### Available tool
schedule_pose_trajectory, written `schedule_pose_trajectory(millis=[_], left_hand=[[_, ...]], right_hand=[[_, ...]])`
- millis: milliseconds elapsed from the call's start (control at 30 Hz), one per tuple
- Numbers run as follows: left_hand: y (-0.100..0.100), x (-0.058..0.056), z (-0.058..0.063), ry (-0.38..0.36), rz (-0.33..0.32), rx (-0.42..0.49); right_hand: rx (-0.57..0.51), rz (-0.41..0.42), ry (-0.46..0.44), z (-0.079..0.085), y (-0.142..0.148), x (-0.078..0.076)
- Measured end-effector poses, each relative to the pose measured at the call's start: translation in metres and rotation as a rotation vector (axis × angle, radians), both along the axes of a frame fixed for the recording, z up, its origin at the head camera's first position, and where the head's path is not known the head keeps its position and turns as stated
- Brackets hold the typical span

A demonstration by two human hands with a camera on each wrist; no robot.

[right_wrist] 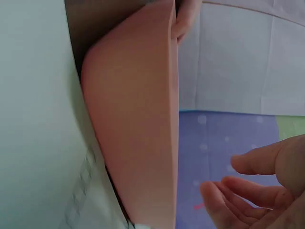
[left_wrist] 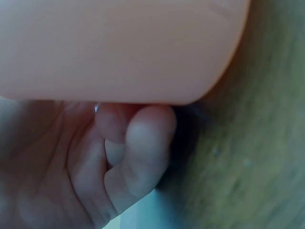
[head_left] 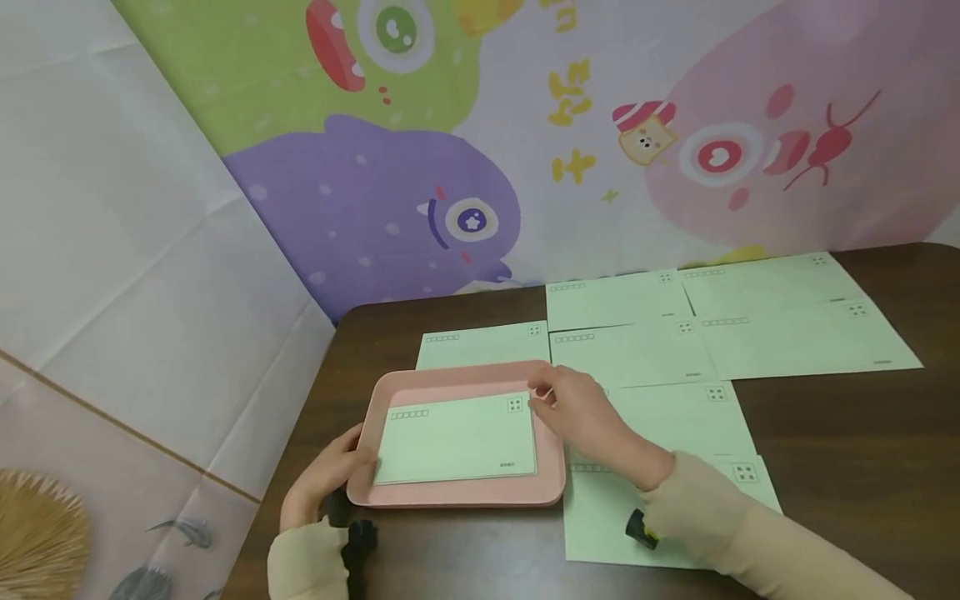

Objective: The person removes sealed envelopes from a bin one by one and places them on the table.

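Observation:
A pink tray [head_left: 457, 494] lies on the table with pale green envelopes, the top one [head_left: 457, 442] printed with small postcode boxes and a stamp square. My left hand [head_left: 326, 473] grips the tray's left side, thumb over the rim; in the left wrist view its fingers [left_wrist: 145, 143] curl against the tray's underside edge. My right hand [head_left: 581, 412] hovers at the tray's right end, beside the envelope's stamp corner. From the right wrist view, thumb and fingers of that hand [right_wrist: 257, 186] are loosely bent and apart, with nothing between them, above the tray wall [right_wrist: 133, 119].
Similar envelopes [head_left: 630, 358] are laid out flat behind and to the right of the tray, several edge to edge or overlapping. The dark wooden table [head_left: 847, 442] meets a cartoon-printed backdrop [head_left: 420, 208]. A pale wall covering [head_left: 150, 208] stands at the left.

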State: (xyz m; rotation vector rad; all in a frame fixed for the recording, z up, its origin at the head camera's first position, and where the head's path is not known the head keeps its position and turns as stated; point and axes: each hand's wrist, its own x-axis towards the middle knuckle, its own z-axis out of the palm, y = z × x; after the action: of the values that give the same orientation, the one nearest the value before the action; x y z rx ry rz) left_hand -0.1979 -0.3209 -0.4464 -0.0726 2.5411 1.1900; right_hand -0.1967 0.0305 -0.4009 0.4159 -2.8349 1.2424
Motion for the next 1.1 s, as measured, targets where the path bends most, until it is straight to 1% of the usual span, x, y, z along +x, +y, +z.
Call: schedule_pose_trajectory(millis=[67, 133, 300, 367, 633, 900, 1100], left_hand=[[0.000, 0.001, 0.000, 0.001, 0.002, 0.002], [0.000, 0.001, 0.000, 0.002, 0.003, 0.000], [0.000, 0.000, -0.001, 0.009, -0.003, 0.002], [0.000, 0.000, -0.001, 0.008, -0.004, 0.003], [-0.002, 0.000, 0.000, -0.004, -0.008, 0.015], [-0.002, -0.001, 0.000, 0.006, -0.012, 0.022], [-0.001, -0.001, 0.000, -0.005, -0.008, 0.017]], right_hand=[[0.020, 0.010, -0.009, -0.003, -0.008, 0.001], [0.065, 0.031, -0.017, -0.007, -0.015, 0.002], [0.167, 0.131, -0.092, -0.012, -0.026, 0.006], [0.191, 0.151, -0.128, -0.013, -0.030, 0.009], [0.331, 0.107, -0.189, -0.021, -0.042, 0.012], [0.348, 0.065, -0.181, -0.028, -0.050, 0.008], [0.379, 0.087, -0.207, -0.031, -0.053, 0.004]])
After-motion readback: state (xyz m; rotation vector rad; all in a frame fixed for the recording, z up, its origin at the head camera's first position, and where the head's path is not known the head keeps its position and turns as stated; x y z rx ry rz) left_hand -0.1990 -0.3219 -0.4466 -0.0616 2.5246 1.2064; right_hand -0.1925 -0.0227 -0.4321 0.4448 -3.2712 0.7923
